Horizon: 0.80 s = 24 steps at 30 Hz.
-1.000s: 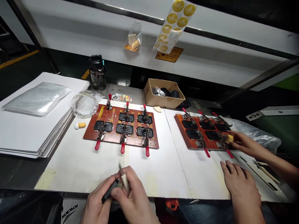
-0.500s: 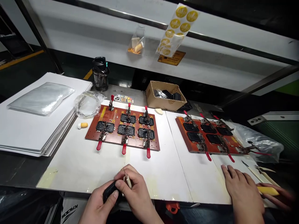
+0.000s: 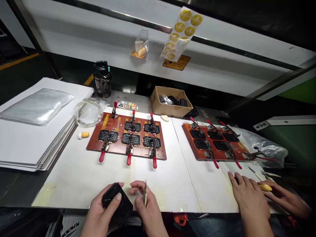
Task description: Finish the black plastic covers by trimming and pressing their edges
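My left hand [image 3: 100, 210] grips a black plastic part [image 3: 119, 204], its thumb across the face, low in the view near the table's front edge. Just right of it, my right hand [image 3: 148, 207] holds a slim pale-handled tool [image 3: 145, 194] upright between thumb and fingers, apart from the black part. Beyond both hands lies a reddish-brown fixture board [image 3: 125, 149] with several black parts under red-handled clamps. The back left clamp on this board has no black part beneath it.
At the right, another person's hands [image 3: 249, 194] rest near a second clamp board [image 3: 195, 149], one with a yellow-handled tool. A cardboard box [image 3: 170, 110], a black bottle [image 3: 102, 80] and a phone [image 3: 127, 105] stand or lie behind. White sheets [image 3: 22, 141] are stacked left.
My hands have moved apart, and the black part is now turned with more of its face showing. The tool has come away from it. The other person's yellow-handled tool has shifted left.
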Each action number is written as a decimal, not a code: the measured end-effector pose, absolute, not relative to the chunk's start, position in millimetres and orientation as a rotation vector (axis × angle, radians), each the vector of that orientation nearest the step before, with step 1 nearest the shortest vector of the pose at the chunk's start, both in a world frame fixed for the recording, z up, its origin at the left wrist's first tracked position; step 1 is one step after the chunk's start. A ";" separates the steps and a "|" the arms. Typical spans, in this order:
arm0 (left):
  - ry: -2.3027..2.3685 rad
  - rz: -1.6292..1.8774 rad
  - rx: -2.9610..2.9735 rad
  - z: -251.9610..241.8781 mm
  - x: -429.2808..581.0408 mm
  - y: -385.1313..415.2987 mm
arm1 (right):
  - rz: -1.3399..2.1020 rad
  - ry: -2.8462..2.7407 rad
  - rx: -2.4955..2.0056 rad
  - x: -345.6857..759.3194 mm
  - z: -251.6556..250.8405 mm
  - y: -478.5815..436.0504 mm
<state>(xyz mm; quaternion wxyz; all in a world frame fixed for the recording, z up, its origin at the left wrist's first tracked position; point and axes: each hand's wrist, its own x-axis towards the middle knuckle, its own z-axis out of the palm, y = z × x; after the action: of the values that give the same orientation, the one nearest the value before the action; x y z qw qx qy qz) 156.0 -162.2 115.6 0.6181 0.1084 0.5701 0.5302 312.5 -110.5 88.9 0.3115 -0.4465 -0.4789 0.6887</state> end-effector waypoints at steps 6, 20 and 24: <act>1.410 1.330 0.337 105.1 154.7 -165.7 | 1.851 -1.133 -1.344 306.9 82.3 -107.9; 1.519 1.002 0.961 86.5 153.3 -172.7 | 1.551 -1.976 -1.232 323.7 141.0 -109.5; 1.487 1.089 0.987 91.9 155.8 -170.7 | 1.515 -2.222 -1.192 317.8 151.9 -125.9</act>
<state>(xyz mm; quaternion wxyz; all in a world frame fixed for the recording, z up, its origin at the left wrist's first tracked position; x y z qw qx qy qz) 155.8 -170.7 91.9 0.5017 0.4083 0.6153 0.4505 317.8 -125.9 151.9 0.0996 -0.4031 -0.7516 0.5125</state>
